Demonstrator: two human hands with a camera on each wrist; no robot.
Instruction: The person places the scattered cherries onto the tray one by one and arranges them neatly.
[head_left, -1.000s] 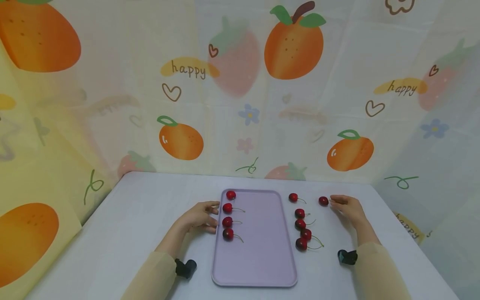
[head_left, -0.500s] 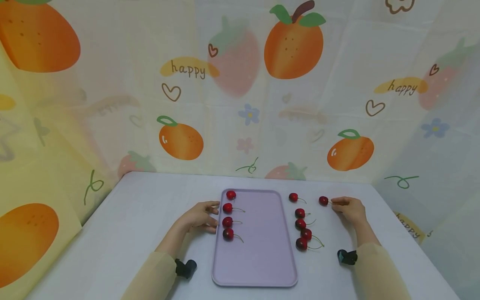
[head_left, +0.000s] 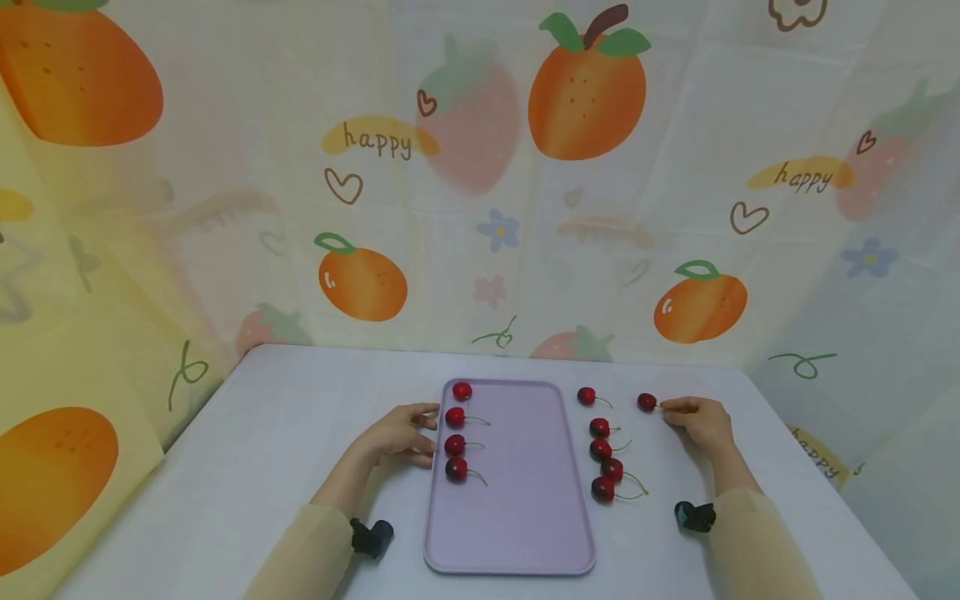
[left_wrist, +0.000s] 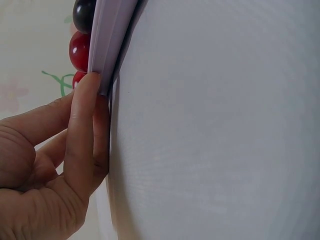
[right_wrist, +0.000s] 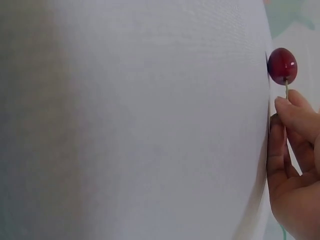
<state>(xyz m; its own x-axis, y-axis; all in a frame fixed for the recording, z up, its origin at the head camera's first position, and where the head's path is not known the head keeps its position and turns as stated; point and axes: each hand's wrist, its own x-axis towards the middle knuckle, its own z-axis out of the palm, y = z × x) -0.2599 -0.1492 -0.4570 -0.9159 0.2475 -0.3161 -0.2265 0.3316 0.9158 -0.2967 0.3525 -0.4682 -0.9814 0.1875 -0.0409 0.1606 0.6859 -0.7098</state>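
Note:
My right hand [head_left: 699, 418] pinches the thin stem of a dark red cherry [head_left: 647, 402] between thumb and fingertips. In the right wrist view this cherry [right_wrist: 282, 66] sits at the white tabletop, just beyond the fingertips. On the other side, my left hand [head_left: 397, 435] rests beside the lilac tray [head_left: 517, 508], its loosely bent fingers touching the left rim. The left wrist view shows a fingertip [left_wrist: 88, 82] against the tray's outer wall [left_wrist: 111, 40]. Several cherries [head_left: 455, 445] form a column along the tray's left side, most with stems pointing right.
Right of the tray, several more cherries [head_left: 601, 449] lie in a rough column on the white table [head_left: 225, 467], the nearest ones close together. A fruit-print cloth [head_left: 465, 267] hangs behind the table. Each wrist carries a small black camera [head_left: 371, 537].
My right hand has drawn slightly back from the cherry and its fingertips have closed on the stem. The left hand and tray stay in place.

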